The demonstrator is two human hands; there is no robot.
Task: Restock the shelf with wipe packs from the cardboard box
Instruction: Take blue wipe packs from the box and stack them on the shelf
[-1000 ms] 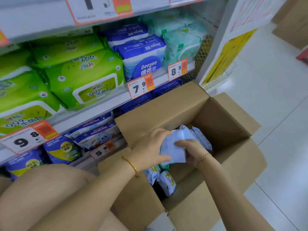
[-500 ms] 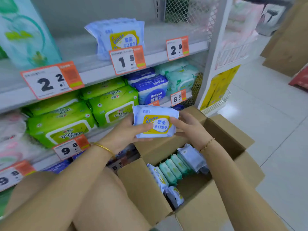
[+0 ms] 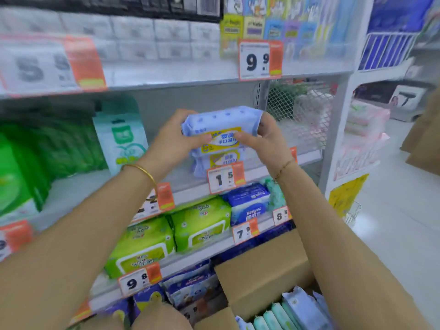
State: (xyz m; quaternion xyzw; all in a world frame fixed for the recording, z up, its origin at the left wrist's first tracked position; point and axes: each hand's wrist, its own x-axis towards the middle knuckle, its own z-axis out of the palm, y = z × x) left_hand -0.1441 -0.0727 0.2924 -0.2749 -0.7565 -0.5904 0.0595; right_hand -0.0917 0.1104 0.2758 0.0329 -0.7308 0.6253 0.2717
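A light-blue wipe pack with a yellow label is held between my left hand and my right hand, each gripping one end. It sits on top of another same-kind pack standing on the middle shelf behind the 1.5 price tag. The open cardboard box is at the lower right, with several blue and green wipe packs upright inside.
Green wipe packs and blue Deeyeo packs fill the shelf below. A white-and-green pouch stands left of my hands. A wire mesh panel and a white upright bound the shelf on the right. White floor lies beyond.
Both hands have lifted the blue pack from above the box up onto the middle shelf, over the pack that stood there. The view has tilted upward.
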